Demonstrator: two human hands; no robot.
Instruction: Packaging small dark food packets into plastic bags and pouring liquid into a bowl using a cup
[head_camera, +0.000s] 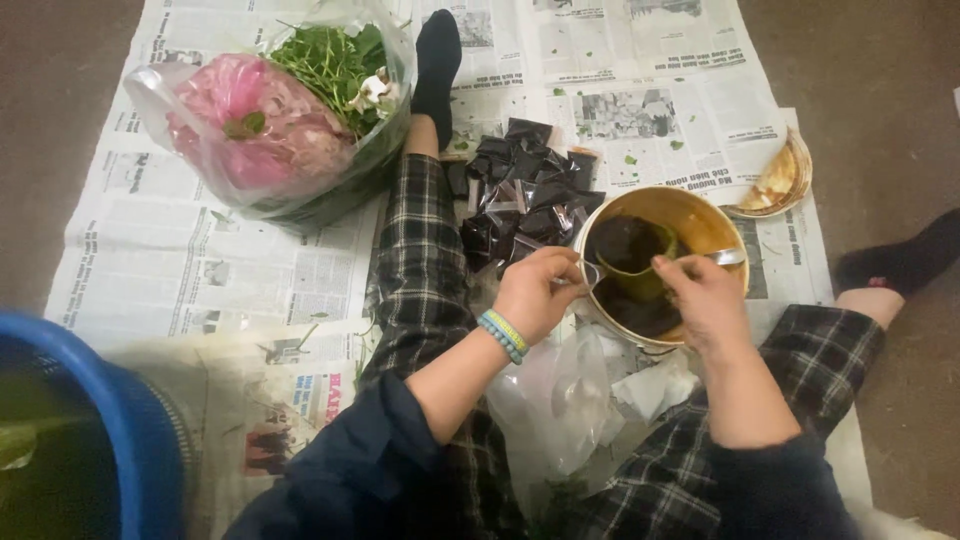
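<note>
Newspaper sheets (230, 270) cover the floor, overlapping one another. At the upper left stands a clear plastic bag (280, 120) — inside it a pink bag (250, 125) lies to the left and a bunch of green leafy stems (335, 60) fills the right side. A blue tub (120, 420) juts in at the lower left corner, its inside dark and greenish. At the far right of the paper rests a round lid (778, 180), smeared brown and tilted on its edge. A few small green leaf scraps (630, 158) lie scattered on the newsprint — well apart from the bag.
</note>
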